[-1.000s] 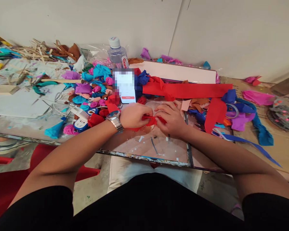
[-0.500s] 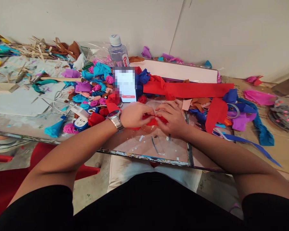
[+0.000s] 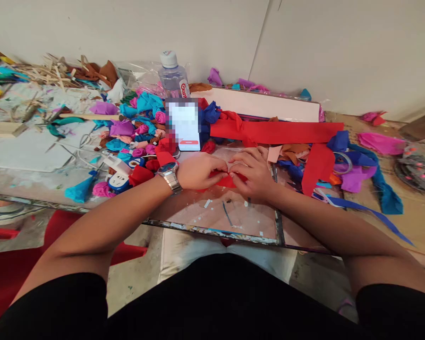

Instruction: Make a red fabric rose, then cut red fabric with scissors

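A piece of red crepe paper (image 3: 224, 181) lies between my two hands, low over the table, partly covered by the fingers. My left hand (image 3: 202, 171), with a metal watch (image 3: 170, 177) on its wrist, pinches the paper between thumb and fingers. From the other side my right hand (image 3: 252, 174) grips the same paper, its thumb and forefinger almost touching the left fingertips. Behind the hands a long red crepe strip (image 3: 290, 132) stretches to the right. Another red strip (image 3: 318, 167) hangs down at its right end.
A lit phone (image 3: 188, 125) leans before a water bottle (image 3: 173, 78). Rolled paper flowers (image 3: 139, 152), a power strip (image 3: 119, 181) and green pliers (image 3: 66, 122) lie on the left. A tape roll (image 3: 344, 163) and blue paper (image 3: 391, 200) are on the right. Wooden sticks (image 3: 58, 71) pile up at the back.
Both hands stay in nearly the same place on the red paper. Their fingertips have shifted slightly, and less of the paper shows between them.
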{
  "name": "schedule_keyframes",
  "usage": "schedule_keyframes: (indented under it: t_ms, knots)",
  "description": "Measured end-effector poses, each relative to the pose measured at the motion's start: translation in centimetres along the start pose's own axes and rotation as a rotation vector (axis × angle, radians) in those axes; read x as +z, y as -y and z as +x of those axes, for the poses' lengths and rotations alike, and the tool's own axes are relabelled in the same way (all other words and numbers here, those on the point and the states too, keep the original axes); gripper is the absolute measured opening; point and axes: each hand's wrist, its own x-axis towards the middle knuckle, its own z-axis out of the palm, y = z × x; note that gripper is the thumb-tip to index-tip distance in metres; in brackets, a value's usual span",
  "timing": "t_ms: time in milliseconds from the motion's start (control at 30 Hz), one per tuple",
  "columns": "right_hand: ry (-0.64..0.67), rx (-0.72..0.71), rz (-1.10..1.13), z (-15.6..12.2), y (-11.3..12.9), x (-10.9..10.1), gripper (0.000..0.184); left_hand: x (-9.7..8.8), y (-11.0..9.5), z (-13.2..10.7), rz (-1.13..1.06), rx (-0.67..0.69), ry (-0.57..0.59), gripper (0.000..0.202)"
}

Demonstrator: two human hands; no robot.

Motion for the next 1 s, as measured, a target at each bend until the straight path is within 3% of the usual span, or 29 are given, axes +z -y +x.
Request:
schedule_keyframes:
  t_ms: [733,1000]
  knots:
    - [0.002,-0.038,-0.036,-0.2,-1.0,0.5,0.005,-0.2,0.1,0.1,0.003,-0.109,0.121,0.040]
    - [0.000,0.008,-0.060,-0.1,-1.0,0.4,0.010,-0.8,-0.3,0.3,-0.020,-0.169,0.105,0.031]
